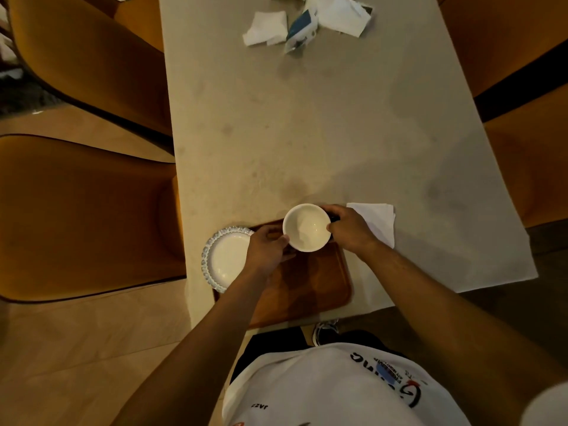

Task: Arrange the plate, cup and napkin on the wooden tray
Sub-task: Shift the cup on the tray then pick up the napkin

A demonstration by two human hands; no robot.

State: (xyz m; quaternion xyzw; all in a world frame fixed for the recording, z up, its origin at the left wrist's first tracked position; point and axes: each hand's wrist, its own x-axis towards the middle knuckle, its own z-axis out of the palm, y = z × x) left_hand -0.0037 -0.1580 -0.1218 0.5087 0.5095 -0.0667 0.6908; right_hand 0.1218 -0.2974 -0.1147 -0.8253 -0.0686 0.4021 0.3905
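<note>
Both hands, left hand (266,248) and right hand (349,228), clasp the cup (305,227) at the wooden tray's (310,287) twelve o'clock edge.

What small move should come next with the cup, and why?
Probably lower the cup onto the wooden tray. Both hands, left hand and right hand, hold it over the tray's far edge; the tray's surface looks bare, the plate overlaps its left edge, and the napkin lies on the table.

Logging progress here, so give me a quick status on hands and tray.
Both hands, left and right, on white round cup above brown wooden tray. White blue-rimmed plate overlaps tray's left edge. White folded napkin on table, off tray. Nothing blocking.
</note>
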